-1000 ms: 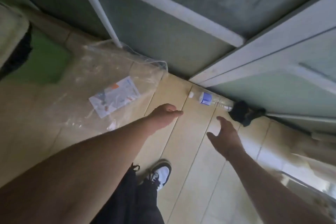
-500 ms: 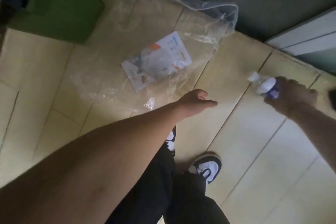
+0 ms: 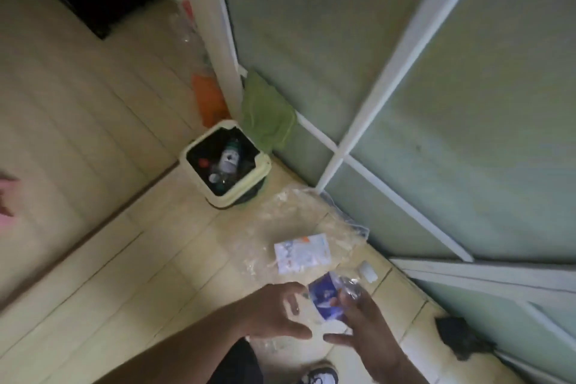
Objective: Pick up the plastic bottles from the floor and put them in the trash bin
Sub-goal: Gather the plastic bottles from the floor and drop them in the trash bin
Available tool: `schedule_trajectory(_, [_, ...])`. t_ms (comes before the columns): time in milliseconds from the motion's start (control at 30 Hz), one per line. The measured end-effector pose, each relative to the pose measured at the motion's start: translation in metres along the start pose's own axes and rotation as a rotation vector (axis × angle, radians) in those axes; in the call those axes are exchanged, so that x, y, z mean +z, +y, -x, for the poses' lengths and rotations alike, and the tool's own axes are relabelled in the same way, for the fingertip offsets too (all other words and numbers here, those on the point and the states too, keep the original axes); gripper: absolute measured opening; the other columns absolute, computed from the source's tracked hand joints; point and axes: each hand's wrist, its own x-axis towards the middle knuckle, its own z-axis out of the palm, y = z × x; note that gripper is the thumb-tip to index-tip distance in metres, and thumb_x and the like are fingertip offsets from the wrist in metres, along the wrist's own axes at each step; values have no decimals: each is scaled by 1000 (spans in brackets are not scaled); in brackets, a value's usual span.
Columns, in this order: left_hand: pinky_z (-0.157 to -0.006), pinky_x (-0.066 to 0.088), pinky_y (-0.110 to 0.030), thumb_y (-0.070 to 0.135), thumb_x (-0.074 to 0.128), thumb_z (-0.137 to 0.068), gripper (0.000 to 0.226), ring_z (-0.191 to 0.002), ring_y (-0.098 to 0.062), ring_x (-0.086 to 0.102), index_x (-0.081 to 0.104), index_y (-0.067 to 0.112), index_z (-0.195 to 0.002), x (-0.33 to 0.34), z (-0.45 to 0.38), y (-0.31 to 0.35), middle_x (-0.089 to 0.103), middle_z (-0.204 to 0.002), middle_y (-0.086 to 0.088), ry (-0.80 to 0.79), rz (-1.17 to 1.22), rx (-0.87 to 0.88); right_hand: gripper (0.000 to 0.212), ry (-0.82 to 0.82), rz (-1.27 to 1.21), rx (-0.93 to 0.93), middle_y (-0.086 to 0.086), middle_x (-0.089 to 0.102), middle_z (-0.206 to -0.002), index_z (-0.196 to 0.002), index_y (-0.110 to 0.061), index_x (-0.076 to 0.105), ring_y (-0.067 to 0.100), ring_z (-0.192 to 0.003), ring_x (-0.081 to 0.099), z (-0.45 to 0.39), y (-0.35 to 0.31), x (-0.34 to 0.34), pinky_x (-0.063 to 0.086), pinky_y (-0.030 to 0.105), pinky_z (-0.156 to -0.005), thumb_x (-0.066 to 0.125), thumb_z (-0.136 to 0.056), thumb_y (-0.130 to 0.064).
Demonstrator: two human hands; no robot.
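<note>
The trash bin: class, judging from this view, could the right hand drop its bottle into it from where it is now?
Probably not yet. The right hand holds the bottle well short of the trash bin, with a plastic bag on the floor between them. The bin's top is open, so stepping closer should do.

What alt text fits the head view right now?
The right hand holds a plastic bottle above the tiled floor, the open left hand beside it. Ahead, a trash bin already containing bottles stands against a green-panelled wall.
</note>
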Motion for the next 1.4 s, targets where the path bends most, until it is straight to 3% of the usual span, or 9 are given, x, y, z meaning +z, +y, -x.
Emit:
schedule_trajectory(167, [-93, 45, -30, 54, 78, -61, 79, -102, -8, 54, 43, 47, -132, -107, 92, -12, 57, -113, 14, 120, -275, 78, 19, -27, 192, -70, 8, 70, -104, -110, -28, 64, 22, -73, 67, 46, -82, 66, 56, 37, -53, 65, -91, -30])
schedule_trajectory(300, [-103, 37, -35, 52, 78, -62, 84, -121, -14, 48, 38, 45, -136, -194, 101, -44, 54, -132, 12, 157, -518, 112, 30, -60, 423, -8, 0, 76, -78, -110, -21, 65, 19, -53, 67, 32, -108, 145, 47, 26, -49, 74, -81, -24])
schedule_trajectory(400, [-118, 11, -51, 52, 74, -66, 103, -148, -25, 12, 13, 39, -148, -252, 88, -66, 16, -160, 4, 272, -688, 82, 23, 49, 439, 0, -5, 77, -65, -103, -24, 62, 14, -46, 66, -1, -122, 200, 48, 21, -46, 73, -83, -21])
schedule_trajectory(500, [-119, 1, -54, 51, 73, -69, 114, -149, -30, -10, -6, 37, -149, -305, 70, -90, -11, -162, 1, 289, -673, -25, 18, 217, 311, 38, 9, 77, -77, -99, -16, 59, 13, -40, 64, -41, -130, 242, 46, 24, -48, 71, -86, -13])
schedule_trajectory(767, [-120, 8, -48, 59, 58, -77, 88, -149, -28, -9, 13, 34, -149, -363, 54, -154, -5, -163, 4, 190, -578, -164, 33, 482, 85, 138, 26, 65, -68, -71, -3, 63, 25, -58, 55, -152, -143, 299, 40, 35, -65, 69, -81, -33])
schedule_trajectory(833, [-119, 8, -48, 62, 57, -78, 88, -149, -28, -10, 13, 35, -149, -367, 58, -164, -7, -162, 5, 146, -569, -191, 49, 419, 106, 219, 36, 62, -103, -103, 6, 62, 26, -79, 53, -181, -139, 309, 40, 37, -73, 68, -81, -37])
schedule_trajectory(933, [-119, 9, -48, 64, 54, -79, 85, -149, -28, -10, 15, 35, -148, -371, 56, -175, -4, -162, 5, 86, -559, -231, 77, 342, 245, 340, 20, 54, -134, -140, -11, 43, 34, -114, 55, -219, -116, 314, 44, 35, -88, 75, -77, -42])
schedule_trajectory(1033, [-119, 12, -46, 60, 54, -80, 80, -150, -27, -6, 19, 34, -147, -371, 51, -181, 4, -162, 4, 39, -541, -266, 67, 267, 378, 329, 21, 58, -133, -139, -4, 48, 31, -117, 57, -222, -117, 323, 45, 38, -105, 74, -82, -28])
schedule_trajectory(1400, [-112, 27, -35, 50, 54, -87, 67, -144, -19, 21, 31, 24, -144, -377, 29, -162, 27, -155, 3, 6, -456, -217, 46, 134, 859, 37, 1, 54, -142, -137, -23, 53, 21, -128, 53, -226, -149, 339, 40, 28, -108, 57, -92, -33])
